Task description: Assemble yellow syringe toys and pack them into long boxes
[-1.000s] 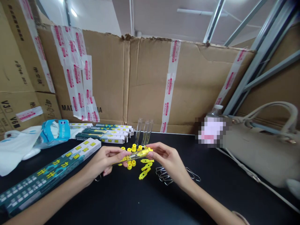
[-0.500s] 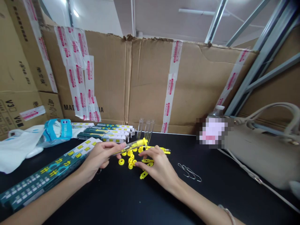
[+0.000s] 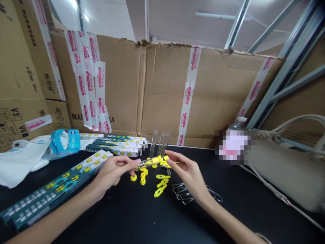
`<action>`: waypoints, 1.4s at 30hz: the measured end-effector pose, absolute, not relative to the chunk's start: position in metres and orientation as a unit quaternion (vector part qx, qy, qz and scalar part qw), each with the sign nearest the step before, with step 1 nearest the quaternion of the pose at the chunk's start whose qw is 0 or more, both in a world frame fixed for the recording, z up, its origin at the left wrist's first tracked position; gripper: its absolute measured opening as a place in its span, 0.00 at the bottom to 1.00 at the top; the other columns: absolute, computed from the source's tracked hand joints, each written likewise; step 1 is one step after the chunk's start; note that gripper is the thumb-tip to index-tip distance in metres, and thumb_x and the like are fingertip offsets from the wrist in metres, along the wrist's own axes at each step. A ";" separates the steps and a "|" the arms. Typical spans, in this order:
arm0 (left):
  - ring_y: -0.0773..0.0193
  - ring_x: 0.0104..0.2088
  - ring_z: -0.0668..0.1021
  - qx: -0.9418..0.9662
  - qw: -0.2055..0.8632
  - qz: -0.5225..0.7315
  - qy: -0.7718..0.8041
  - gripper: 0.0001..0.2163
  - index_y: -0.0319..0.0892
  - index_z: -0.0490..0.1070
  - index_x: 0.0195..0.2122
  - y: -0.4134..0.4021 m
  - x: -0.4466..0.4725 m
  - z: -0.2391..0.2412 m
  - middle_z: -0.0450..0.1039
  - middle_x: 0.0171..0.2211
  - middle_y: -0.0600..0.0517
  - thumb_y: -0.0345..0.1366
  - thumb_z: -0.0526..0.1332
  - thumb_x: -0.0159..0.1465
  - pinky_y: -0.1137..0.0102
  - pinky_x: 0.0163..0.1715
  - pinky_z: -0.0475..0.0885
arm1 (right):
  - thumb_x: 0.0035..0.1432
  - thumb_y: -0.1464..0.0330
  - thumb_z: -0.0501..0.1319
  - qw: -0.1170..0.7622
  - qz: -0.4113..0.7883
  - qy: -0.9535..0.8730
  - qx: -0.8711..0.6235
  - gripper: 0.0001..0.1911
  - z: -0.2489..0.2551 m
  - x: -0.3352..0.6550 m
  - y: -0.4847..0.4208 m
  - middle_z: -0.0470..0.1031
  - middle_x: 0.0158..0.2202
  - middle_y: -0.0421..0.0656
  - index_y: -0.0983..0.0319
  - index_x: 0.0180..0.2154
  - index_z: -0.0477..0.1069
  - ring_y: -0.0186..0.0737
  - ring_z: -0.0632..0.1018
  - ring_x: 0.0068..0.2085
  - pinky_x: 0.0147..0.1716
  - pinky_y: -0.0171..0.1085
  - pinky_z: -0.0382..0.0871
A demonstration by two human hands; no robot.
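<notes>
My left hand (image 3: 115,171) pinches a clear plastic tube with a yellow end (image 3: 149,162) and holds it level above the black table (image 3: 142,217). My right hand (image 3: 186,173) meets the tube's yellow end, its fingertips closed on a small yellow piece (image 3: 166,162) there. Below the tube lie loose yellow caps (image 3: 141,178) and yellow clips (image 3: 161,186). A bundle of wire clips (image 3: 188,195) lies just under my right wrist. Three clear tubes (image 3: 159,144) stand upright behind the hands.
Long green-and-yellow printed boxes (image 3: 53,189) lie at the left, with more stacked (image 3: 116,145) further back. A white plastic bag and blue packet (image 3: 61,142) sit far left. Taped cardboard (image 3: 162,95) walls the back. A beige handbag (image 3: 286,166) and a bottle (image 3: 238,123) stand at the right.
My right hand has lifted from the loose yellow parts on the table back to the tube's yellow end. The left hand kept hold of the tube, which now lies more level.
</notes>
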State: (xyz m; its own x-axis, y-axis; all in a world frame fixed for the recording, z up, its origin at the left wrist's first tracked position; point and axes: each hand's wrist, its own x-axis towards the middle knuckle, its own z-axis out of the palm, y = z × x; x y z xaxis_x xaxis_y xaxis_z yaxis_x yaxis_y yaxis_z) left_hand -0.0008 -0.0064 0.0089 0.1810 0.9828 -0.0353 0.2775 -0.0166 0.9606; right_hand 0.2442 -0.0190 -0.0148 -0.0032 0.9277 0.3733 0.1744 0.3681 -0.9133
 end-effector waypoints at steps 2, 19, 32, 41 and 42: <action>0.80 0.11 0.54 0.611 0.467 0.373 0.518 0.21 0.39 0.73 0.25 -0.006 -0.001 0.007 0.75 0.22 0.53 0.55 0.67 0.53 0.78 0.11 0.44 | 0.57 0.58 0.66 0.561 0.374 -0.602 -0.428 0.17 -0.013 0.247 -0.019 0.81 0.43 0.45 0.59 0.46 0.78 0.46 0.79 0.45 0.48 0.42 0.72; 0.76 0.12 0.55 0.650 0.425 0.381 0.502 0.20 0.40 0.74 0.24 -0.012 0.004 0.012 0.76 0.20 0.53 0.54 0.66 0.55 0.76 0.11 0.42 | 0.55 0.61 0.68 0.544 0.375 -0.629 -0.408 0.11 -0.017 0.247 -0.019 0.83 0.40 0.42 0.57 0.41 0.80 0.42 0.81 0.42 0.45 0.40 0.73; 0.76 0.12 0.57 0.655 0.412 0.379 0.508 0.18 0.40 0.75 0.25 -0.013 0.004 0.012 0.77 0.21 0.53 0.52 0.65 0.56 0.74 0.12 0.44 | 0.56 0.61 0.67 0.530 0.363 -0.645 -0.414 0.11 -0.016 0.248 -0.021 0.83 0.39 0.42 0.58 0.40 0.79 0.42 0.81 0.41 0.43 0.38 0.74; 0.74 0.14 0.62 0.669 0.409 0.394 0.480 0.16 0.40 0.76 0.25 -0.013 0.005 0.003 0.78 0.21 0.52 0.49 0.67 0.57 0.76 0.14 0.51 | 0.63 0.53 0.59 0.496 0.341 -0.661 -0.448 0.19 -0.015 0.243 -0.024 0.78 0.27 0.42 0.62 0.30 0.75 0.38 0.77 0.29 0.33 0.36 0.73; 0.73 0.14 0.64 0.668 0.410 0.397 0.478 0.15 0.40 0.76 0.25 -0.014 0.006 0.002 0.77 0.21 0.52 0.49 0.67 0.57 0.75 0.14 0.53 | 0.63 0.52 0.58 0.494 0.341 -0.661 -0.450 0.21 -0.016 0.243 -0.024 0.78 0.26 0.42 0.62 0.29 0.74 0.39 0.77 0.29 0.33 0.37 0.73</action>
